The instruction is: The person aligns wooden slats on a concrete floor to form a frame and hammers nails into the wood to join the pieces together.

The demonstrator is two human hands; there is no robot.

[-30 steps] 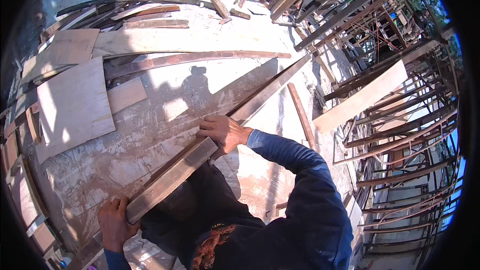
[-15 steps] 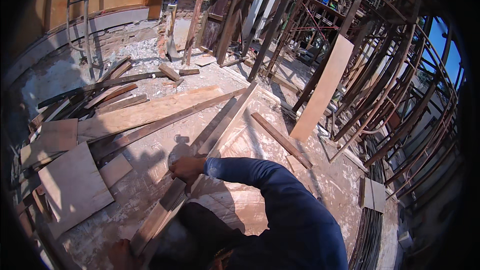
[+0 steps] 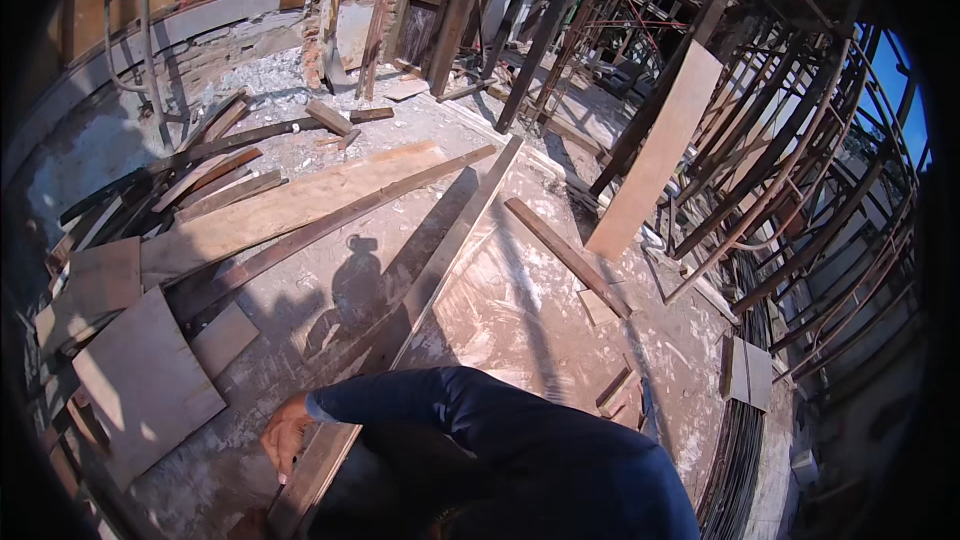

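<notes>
Your right hand grips the long plank at its near end, fingers curled over its left edge; the plank runs away up-right across the floor; your left hand is out of view.

sleeve: long, dark navy blue; cuff: lighter blue edge at wrist | right hand: bare, no glove | torso: same navy cloth

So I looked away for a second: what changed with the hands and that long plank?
The right hand has slid down the long plank towards the person, and keeps its hold near the close end. The left hand, on that end a second ago, is now out of view. The plank stays flat on the concrete floor.
</notes>
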